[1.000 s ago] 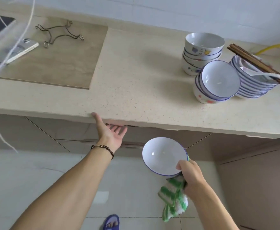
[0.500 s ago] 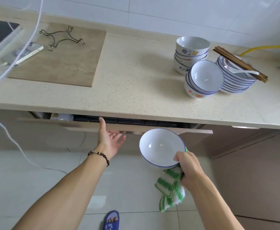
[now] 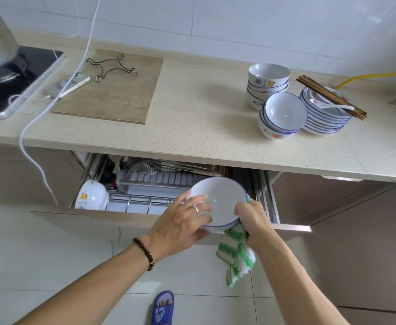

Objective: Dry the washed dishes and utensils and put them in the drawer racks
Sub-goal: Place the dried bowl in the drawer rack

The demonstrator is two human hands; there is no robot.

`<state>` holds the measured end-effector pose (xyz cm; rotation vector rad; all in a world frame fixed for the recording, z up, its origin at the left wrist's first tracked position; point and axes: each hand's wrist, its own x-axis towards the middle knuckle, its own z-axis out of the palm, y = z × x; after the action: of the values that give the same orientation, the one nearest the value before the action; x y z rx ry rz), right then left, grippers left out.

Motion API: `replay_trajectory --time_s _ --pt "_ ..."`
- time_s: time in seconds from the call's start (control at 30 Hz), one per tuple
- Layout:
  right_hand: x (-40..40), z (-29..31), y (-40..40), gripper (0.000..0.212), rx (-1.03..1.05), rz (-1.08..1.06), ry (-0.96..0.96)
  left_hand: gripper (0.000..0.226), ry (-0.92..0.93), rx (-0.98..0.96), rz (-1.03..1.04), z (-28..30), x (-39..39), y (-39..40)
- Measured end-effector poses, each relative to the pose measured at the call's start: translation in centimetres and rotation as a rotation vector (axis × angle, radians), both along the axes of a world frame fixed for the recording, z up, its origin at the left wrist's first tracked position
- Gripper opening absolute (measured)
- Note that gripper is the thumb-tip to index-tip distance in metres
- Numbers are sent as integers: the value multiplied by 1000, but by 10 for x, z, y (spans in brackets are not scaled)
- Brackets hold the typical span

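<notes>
Left arm reaches forward from lower left, beaded bracelet (image 3: 144,252) on the wrist. My left hand (image 3: 180,222) lies on the near-left rim of the white bowl (image 3: 218,202): fingers spread over the inside, thumb under the rim, so it's clasping the bowl. Right arm comes in from lower right. My right hand (image 3: 251,214) is curled round the bowl's right rim and also pinches the green-and-white cloth (image 3: 238,256), which hangs below the hand. The hands are a bowl's width apart, both on the same bowl.

The bowl is tilted, opening toward me, held above the right half of the open drawer (image 3: 112,215), just over its front panel. In the drawer, left to right: a white printed bowl (image 3: 91,195) on edge at the far left of the wire rack (image 3: 140,204), bare rack slots between it and my left hand, a metal strainer (image 3: 145,167) and utensils at the back.

The desk (image 3: 192,127) edge overhangs the drawer's rear. On it at right: two stacks of bowls (image 3: 279,113), a stack of plates (image 3: 326,118) with chopsticks (image 3: 330,97) and a spoon (image 3: 330,105) on top. My slippered foot (image 3: 163,307) is on the floor below.
</notes>
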<state>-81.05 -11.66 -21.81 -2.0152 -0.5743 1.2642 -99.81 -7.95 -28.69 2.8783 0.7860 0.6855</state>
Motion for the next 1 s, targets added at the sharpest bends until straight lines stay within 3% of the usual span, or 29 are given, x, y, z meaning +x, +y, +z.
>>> replay_trajectory --time_s 0.2,0.33,0.47,0.53,0.73,1.0 --pt "-13 14 11 34 81 148 -177 25 -25 -210 47 19 -9 1" --pt "-23 24 26 54 116 215 -307 28 -142 -576 200 41 -22 -3" --pt "-38 17 50 51 113 271 -291 20 -300 -953 413 49 -45 8" --pt "-48 13 63 38 99 335 -275 19 -385 -1066 556 43 -64 16" --pt "-83 -16 93 23 69 424 -166 21 -492 -1243 910 9 -126 52" --pt "-123 -47 127 21 -20 527 -120 16 -510 -1334 1077 -38 -177 92"
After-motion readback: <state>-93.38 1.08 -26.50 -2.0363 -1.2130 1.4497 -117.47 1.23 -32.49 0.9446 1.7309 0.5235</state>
